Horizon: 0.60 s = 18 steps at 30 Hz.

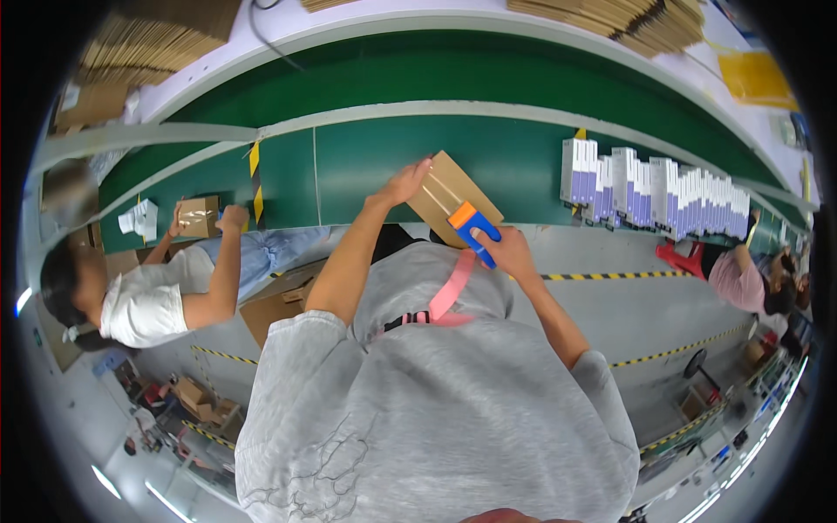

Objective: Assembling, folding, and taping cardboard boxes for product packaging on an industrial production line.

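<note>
Cardboard box (453, 202) lies on the green conveyor belt (366, 170); my left hand (403, 185) presses it flat-fingered, my right hand (504, 250) grips the blue-orange tape dispenser (473, 230). If my hold loosens, I judge the tape could run crooked.

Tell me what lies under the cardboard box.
The green belt lies under the box. The left hand and blue tape dispenser rest on top; the belt directly beneath is covered.

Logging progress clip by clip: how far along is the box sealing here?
Done: two tape strips already run along the cardboard box. In hand: the left hand steadies the box while the right hand holds the blue and orange tape dispenser at its near edge. Left: cannot tell; white and purple packs stand nearby.
</note>
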Motion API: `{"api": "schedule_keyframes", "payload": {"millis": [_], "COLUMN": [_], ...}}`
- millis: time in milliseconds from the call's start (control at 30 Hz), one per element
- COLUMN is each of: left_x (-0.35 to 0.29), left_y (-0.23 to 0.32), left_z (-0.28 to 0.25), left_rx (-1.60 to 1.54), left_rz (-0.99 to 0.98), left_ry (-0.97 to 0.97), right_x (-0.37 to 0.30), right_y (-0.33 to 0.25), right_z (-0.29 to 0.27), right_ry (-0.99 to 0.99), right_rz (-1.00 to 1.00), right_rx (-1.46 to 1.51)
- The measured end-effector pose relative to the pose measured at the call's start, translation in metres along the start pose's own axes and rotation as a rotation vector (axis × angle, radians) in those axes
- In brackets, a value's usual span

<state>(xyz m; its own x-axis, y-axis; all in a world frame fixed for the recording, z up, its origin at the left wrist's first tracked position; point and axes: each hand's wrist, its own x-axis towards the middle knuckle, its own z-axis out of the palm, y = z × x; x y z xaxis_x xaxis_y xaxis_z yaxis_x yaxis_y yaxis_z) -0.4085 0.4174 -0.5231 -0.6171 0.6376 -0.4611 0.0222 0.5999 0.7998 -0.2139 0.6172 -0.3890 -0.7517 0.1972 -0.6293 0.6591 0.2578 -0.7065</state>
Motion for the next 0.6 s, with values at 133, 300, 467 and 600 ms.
{"api": "schedule_keyframes", "payload": {"millis": [133,300,467,600], "left_x": [0.002,-0.003,0.0,-0.005], "left_y": [0.001,0.026,0.015,0.031], "left_z": [-0.002,-0.003,-0.003,-0.002], "left_rx": [0.078,0.161,0.094,0.065], "left_rz": [-0.081,-0.064,-0.092,-0.151], "left_ry": [-0.047,0.021,0.015,-0.031], "right_x": [-0.036,-0.073,-0.07,-0.036], "right_y": [0.05,0.086,0.086,0.121], "right_z": [-0.021,-0.039,-0.039,0.0], "right_ry": [0.019,0.116,0.032,0.122], "right_rz": [0.104,0.165,0.301,0.237], "right_rx": [-0.134,-0.124,-0.265,-0.443]}}
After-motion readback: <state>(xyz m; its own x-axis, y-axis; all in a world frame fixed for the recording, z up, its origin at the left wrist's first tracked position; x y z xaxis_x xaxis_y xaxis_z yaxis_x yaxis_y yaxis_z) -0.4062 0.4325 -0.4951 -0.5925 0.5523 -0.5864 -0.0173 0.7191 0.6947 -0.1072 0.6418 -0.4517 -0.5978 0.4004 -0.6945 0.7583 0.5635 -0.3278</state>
